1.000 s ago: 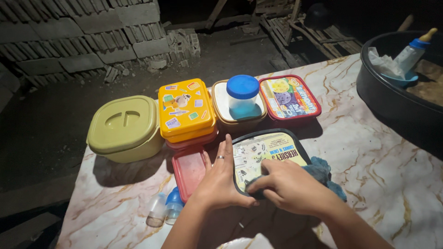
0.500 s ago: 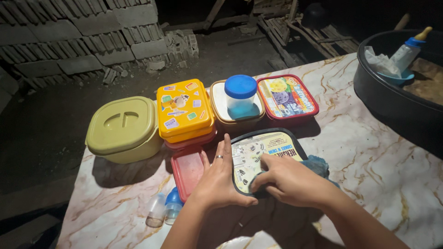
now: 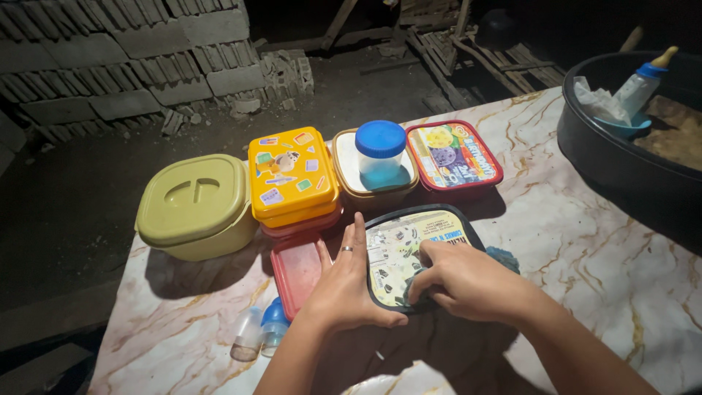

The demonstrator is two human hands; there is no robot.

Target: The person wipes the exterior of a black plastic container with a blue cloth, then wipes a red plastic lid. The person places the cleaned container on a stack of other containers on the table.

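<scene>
- Lid (image 3: 409,245) w/ black rim and printed label is lain flat on marble table (image 3: 585,241), near front edge, just in front of row of boxes.
- Left hand (image 3: 344,285) is laid open on lid's left edge; fingers (image 3: 358,234) are stretched out flat, thumb is pressed along lid's near rim, nothing is gripped.
- Right hand (image 3: 464,281) is curled over blue cloth (image 3: 497,257) and pressed on lid's right half; cloth is held under bent fingers.
- Red box (image 3: 296,267) is seen just left of lid, partly covered by left hand.
- Behind, l. to r.: green tub (image 3: 194,205), yellow box (image 3: 291,174), jar (image 3: 380,153) w/ blue cap, red tub (image 3: 453,157).
- Black basin (image 3: 607,146) w/ bottle (image 3: 643,84) is set at far right.
</scene>
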